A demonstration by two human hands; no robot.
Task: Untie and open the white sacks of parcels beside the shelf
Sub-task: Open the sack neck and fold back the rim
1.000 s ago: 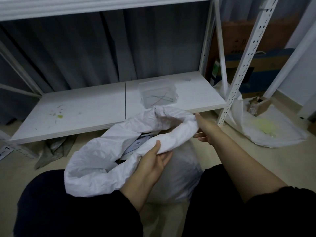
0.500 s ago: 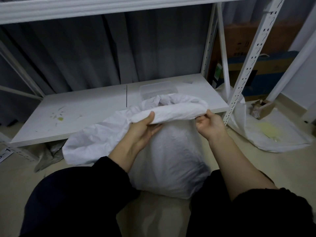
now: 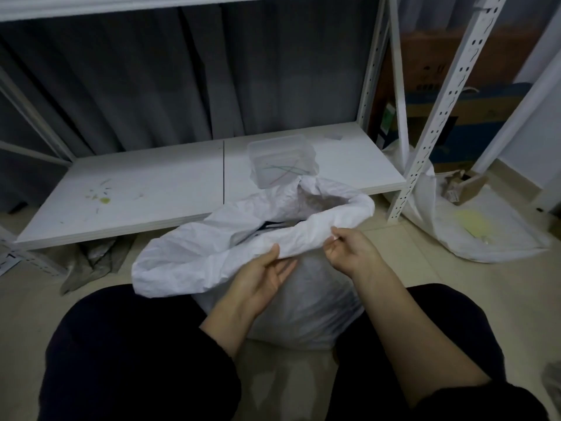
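- White sack (image 3: 303, 305) stood on the floor (image 3: 30, 299) between the person's dark-clad legs (image 3: 136, 360), right in front of the lower shelf board (image 3: 151, 192).
- Sack mouth was open. Its rim (image 3: 303, 235) was rolled outward into a thick crumpled band, with loose fabric flopped out to the left.
- Inside was dark; contents couldn't be made out.
- Left hand (image 3: 264, 278) was palm-up at the near rim, thumb on top of the fabric and fingers under it, gripping the edge.
- Right hand (image 3: 352, 253) was just beside it on the same rim, fingers curled and pinching the fabric.
- Both hands were on the near side of the mouth, close but not touching.
- Clear tub (image 3: 282, 156) sat on the shelf board just behind the sack's far rim, with a few thin coloured ties (image 3: 285, 173) lying in it.
- Shelf board had small greenish marks toward its left end.
- Perforated white upright (image 3: 438, 117) stood at the shelf's right front corner.
- Second white sack (image 3: 485, 238) lay on the floor right of that upright, slumped low, with a small cardboard box (image 3: 469, 189) on it and a yellowish patch showing through.
- Crumpled grey bag (image 3: 91, 262) lay on the floor under the shelf's left part.
- Grey curtain (image 3: 151, 80) hung behind the shelf; brown and blue cartons (image 3: 440, 56) stood behind the right end.
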